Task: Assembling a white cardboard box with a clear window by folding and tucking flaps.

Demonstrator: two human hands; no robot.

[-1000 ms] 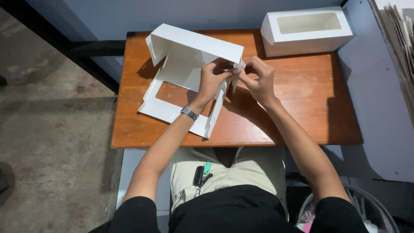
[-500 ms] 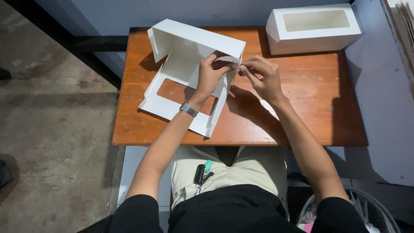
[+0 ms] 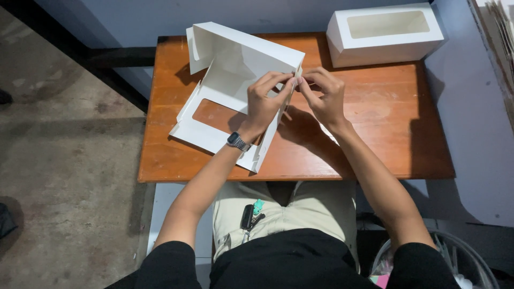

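Left hand [image 3: 265, 101] and right hand [image 3: 324, 96] fingers pinch the corner of the half-folded white box [image 3: 235, 69] above the wooden surface [image 3: 385, 134].

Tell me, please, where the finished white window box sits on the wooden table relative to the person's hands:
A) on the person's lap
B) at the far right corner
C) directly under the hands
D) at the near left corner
B: the finished white window box sits at the far right corner of the wooden table, apart from the left hand and right hand, which pinch the corner of the unfolded box.
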